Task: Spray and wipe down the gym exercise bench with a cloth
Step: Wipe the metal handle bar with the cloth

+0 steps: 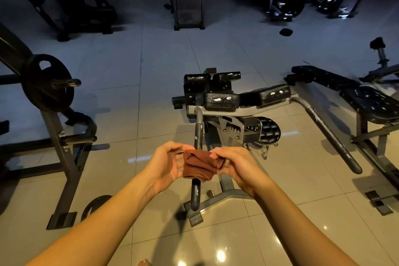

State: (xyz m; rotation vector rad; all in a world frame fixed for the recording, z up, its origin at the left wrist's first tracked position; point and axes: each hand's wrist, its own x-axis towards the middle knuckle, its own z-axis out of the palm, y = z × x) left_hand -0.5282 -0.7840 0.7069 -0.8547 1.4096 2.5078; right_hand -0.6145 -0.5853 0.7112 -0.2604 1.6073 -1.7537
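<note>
A folded brown cloth [197, 165] is held between both hands in front of me. My left hand [165, 164] pinches its left edge with curled fingers. My right hand [236, 168] grips its right side. Just beyond the hands stands a grey-framed exercise machine with worn black pads [222, 100] and a black padded handle bar [198, 136] running toward me. A flat black bench [371, 106] with a cracked surface stands to the right. No spray bottle is visible.
A rack with a black weight plate [48, 84] stands at the left, with another plate [95, 205] leaning at its foot. Dark gym machines [71, 0] line the back. A long black lever arm [332, 134] lies between machine and bench. The floor is glossy tile.
</note>
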